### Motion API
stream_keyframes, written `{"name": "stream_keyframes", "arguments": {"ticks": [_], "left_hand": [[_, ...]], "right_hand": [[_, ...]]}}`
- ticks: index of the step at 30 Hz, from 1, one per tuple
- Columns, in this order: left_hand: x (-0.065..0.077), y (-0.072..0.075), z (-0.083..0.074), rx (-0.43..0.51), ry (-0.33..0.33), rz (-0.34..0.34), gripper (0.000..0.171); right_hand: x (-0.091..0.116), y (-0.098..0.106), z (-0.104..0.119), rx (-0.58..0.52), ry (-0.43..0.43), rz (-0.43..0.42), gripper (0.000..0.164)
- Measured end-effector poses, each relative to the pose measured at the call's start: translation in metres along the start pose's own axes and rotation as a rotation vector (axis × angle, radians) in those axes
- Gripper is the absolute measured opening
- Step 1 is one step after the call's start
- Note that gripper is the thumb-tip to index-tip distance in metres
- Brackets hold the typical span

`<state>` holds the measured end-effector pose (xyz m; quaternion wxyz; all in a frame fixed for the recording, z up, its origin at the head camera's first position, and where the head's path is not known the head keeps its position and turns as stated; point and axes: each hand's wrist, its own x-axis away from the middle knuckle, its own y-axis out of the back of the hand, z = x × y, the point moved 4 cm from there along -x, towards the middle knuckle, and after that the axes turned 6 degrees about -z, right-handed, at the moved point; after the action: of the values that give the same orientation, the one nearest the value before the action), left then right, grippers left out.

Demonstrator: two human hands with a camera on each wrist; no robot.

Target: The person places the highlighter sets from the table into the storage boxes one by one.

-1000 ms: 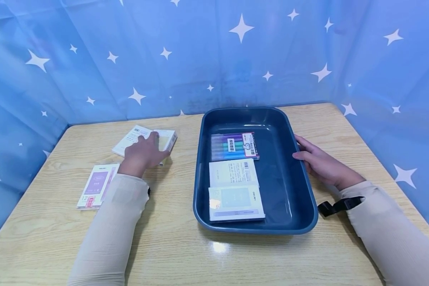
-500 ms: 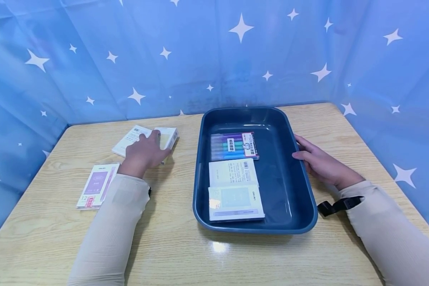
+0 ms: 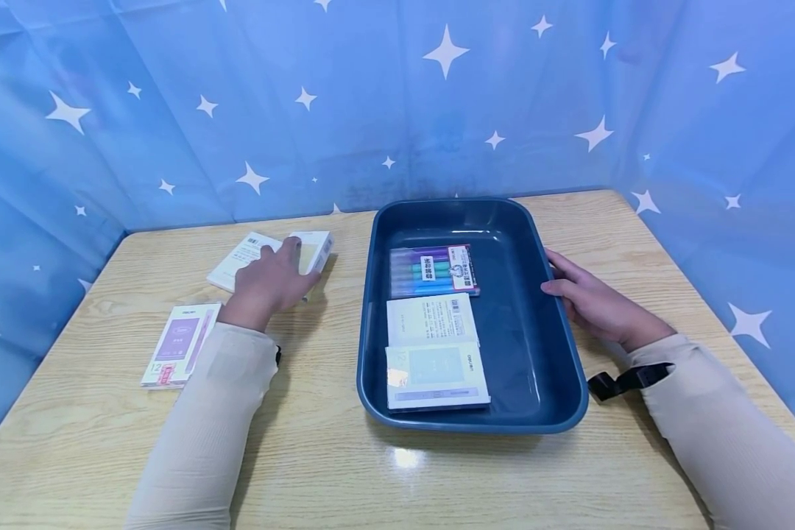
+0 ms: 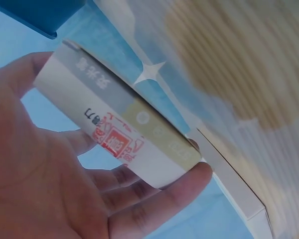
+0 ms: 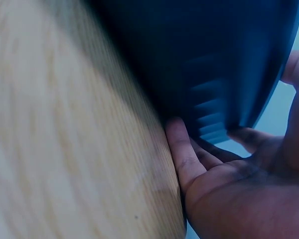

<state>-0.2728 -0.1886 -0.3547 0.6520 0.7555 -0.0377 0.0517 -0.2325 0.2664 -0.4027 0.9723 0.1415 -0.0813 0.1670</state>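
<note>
My left hand [image 3: 269, 283] holds a small white-and-yellow highlighter box [image 3: 316, 249] by its edges, tilted above the table. In the left wrist view, the grey and yellow side of this box carries printed characters and a red stamp. Beneath and left of the hand lies another white box [image 3: 237, 259], partly covered by it. At the tray's right side my right hand [image 3: 592, 303] grips the dark blue plastic tray [image 3: 523, 346], thumb on the rim and fingers along the outer wall. Inside the tray are a clear pack of coloured pens [image 3: 430, 271] and two white boxes [image 3: 437, 375].
A white box with a purple panel [image 3: 181, 346] lies on the wooden table [image 3: 318, 456] left of the left forearm. A blue curtain with white stars [image 3: 344, 110] hangs behind the table and at both sides.
The highlighter box has lifted and shifted slightly to the right in my left hand, away from the white box under it. My right hand and the tray stay in place.
</note>
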Motion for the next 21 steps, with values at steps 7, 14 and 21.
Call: {"name": "stream_keyframes", "arguments": {"ticks": [7,14,21], "left_hand": [[0.001,0.002,-0.006,0.015,-0.026,-0.013,0.081],[0.003,0.004,-0.01,0.044,-0.04,-0.031,0.081],[0.004,0.005,-0.014,0.103,-0.082,-0.04,0.077]], "right_hand": [[0.0,0.0,0.0,0.002,0.0,-0.008,0.067],[0.0,-0.001,0.0,-0.017,-0.008,-0.004,0.067],[0.0,-0.001,0.001,-0.025,-0.004,0.002,0.067]]}}
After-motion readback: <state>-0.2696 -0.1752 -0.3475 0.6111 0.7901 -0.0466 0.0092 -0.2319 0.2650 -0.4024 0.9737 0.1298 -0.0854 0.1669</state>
